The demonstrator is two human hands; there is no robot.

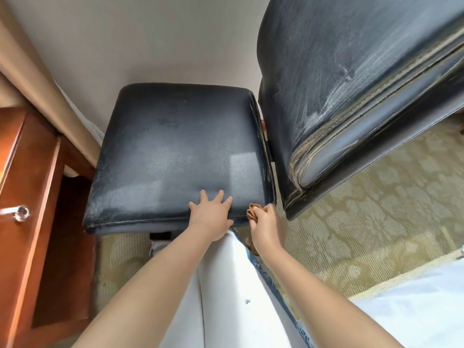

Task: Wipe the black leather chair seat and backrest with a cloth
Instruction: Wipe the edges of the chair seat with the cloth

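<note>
Hands reach down toward a black leather seat (pixel 175 156) filling the centre of the frame. Left hand (pixel 211 217) lies flat with fingers spread on the seat's near edge. Right hand (pixel 266 222), just beside it at the seat's near right corner, pinches a bunched brown cloth (pixel 252 213). Worn black backrest (pixel 339 84) fills the upper right. Wooden cabinet (pixel 30 222) stands at left, patterned carpet (pixel 364 234) at right.
</note>
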